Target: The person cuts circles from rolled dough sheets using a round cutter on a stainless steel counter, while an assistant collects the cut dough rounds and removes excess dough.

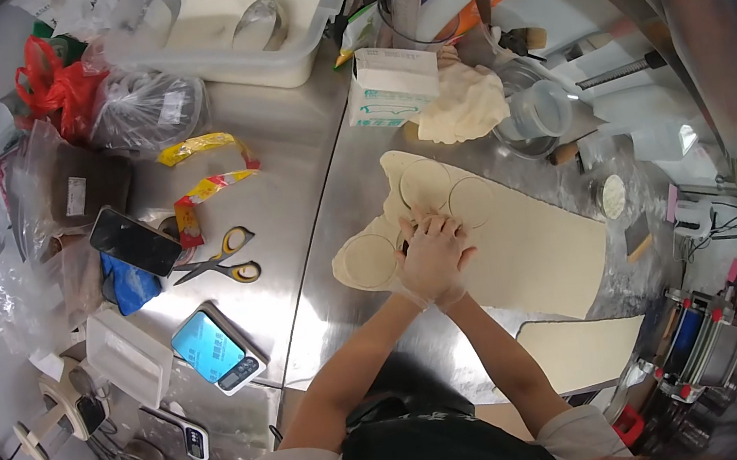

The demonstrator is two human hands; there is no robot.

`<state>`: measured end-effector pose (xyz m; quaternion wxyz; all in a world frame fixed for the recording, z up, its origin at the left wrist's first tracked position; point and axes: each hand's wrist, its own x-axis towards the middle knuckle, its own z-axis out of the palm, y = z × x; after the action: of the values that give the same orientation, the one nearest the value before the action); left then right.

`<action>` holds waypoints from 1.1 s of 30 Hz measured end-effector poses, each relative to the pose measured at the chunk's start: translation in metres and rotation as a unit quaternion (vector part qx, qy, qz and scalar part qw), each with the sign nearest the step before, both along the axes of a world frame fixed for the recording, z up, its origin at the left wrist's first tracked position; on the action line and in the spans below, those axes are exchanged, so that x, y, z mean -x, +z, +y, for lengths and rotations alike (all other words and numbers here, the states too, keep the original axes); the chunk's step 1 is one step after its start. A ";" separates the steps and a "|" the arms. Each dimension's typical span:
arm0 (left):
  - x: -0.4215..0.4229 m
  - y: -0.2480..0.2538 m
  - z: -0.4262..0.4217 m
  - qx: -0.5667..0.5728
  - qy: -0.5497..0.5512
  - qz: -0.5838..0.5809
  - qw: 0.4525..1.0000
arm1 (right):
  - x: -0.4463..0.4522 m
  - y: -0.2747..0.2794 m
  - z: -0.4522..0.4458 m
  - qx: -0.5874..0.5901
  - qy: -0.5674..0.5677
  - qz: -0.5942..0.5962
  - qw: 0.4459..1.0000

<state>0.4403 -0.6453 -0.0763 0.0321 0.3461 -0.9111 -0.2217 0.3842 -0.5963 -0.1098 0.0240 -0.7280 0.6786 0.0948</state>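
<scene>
A pale sheet of rolled dough (539, 244) lies flat on the steel worktop, with several round outlines pressed into its left part. Over that part my two hands are stacked, arms straight down. My left hand (432, 253) seems to lie on top, its fingers stretched out. Below it, mostly covered, is my right hand (465, 255), with outstretched fingertips showing around the upper one. A small dark edge shows at the left of the hands; what they press on is hidden. One dough circle (371, 259) is left of the hands, another (424, 184) just beyond them.
A second dough sheet (577, 351) lies nearer me. Scissors (230, 256), a phone (134, 242) and a lit scale (212, 346) are on the left. At the back stand a flour tub (291, 71), a carton (392, 85) and a crumpled cloth (461, 100). A rolling machine (695, 345) stands right.
</scene>
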 end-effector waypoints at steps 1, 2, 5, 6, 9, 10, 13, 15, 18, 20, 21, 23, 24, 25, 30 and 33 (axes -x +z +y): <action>0.002 -0.002 -0.002 0.010 0.015 0.006 1.000 | 0.002 -0.002 -0.001 -0.005 0.002 0.007 1.000; 0.003 -0.005 -0.001 0.021 0.028 0.011 0.999 | 0.003 -0.013 0.000 -0.001 -0.006 -0.021 1.000; 0.010 -0.028 0.009 0.004 0.096 0.136 0.986 | 0.000 -0.030 0.005 0.032 -0.143 -0.491 0.859; 0.012 -0.044 0.015 -0.011 0.124 0.193 0.973 | -0.001 -0.029 0.007 0.047 -0.143 -0.533 0.833; 0.005 -0.063 0.026 -0.045 0.203 0.319 0.925 | 0.010 -0.016 0.006 0.103 -0.064 -0.380 0.917; 0.000 -0.055 0.023 -0.048 0.227 0.335 0.913 | 0.018 -0.010 0.003 0.129 -0.042 -0.300 0.944; -0.042 -0.006 0.014 -0.022 0.290 0.237 0.927 | 0.051 0.004 0.014 0.185 -0.068 -0.237 0.951; -0.047 -0.030 0.021 0.019 0.319 0.133 0.938 | 0.059 0.003 0.016 0.190 -0.074 -0.232 0.951; -0.046 -0.040 0.032 -0.063 0.300 0.045 0.951 | 0.051 0.002 0.021 0.083 -0.178 -0.296 0.935; -0.055 -0.052 0.011 -0.031 0.177 0.070 0.981 | 0.030 -0.002 0.035 0.085 -0.283 -0.299 0.907; -0.060 -0.058 -0.007 -0.010 0.115 0.084 0.990 | 0.019 -0.005 0.038 0.090 -0.333 -0.300 0.889; -0.057 -0.067 -0.038 -0.003 0.034 0.058 0.998 | 0.006 -0.017 0.043 0.121 -0.367 -0.329 0.862; -0.055 -0.069 -0.042 -0.003 -0.006 0.045 0.999 | 0.004 -0.020 0.048 0.133 -0.385 -0.341 0.847; -0.054 -0.067 -0.027 -0.018 0.077 0.094 0.992 | 0.013 -0.024 0.050 0.142 -0.337 -0.352 0.861; -0.049 -0.062 0.026 -0.005 0.304 0.192 0.933 | 0.043 -0.012 0.029 0.145 -0.218 -0.348 0.900; -0.065 -0.032 0.002 -0.026 0.239 0.126 0.963 | 0.035 -0.007 0.033 0.119 -0.264 -0.320 0.902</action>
<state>0.5058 -0.6438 -0.1088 0.1890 0.5236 -0.7845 -0.2732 0.3487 -0.5636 -0.1171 0.1773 -0.5107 0.8081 -0.2340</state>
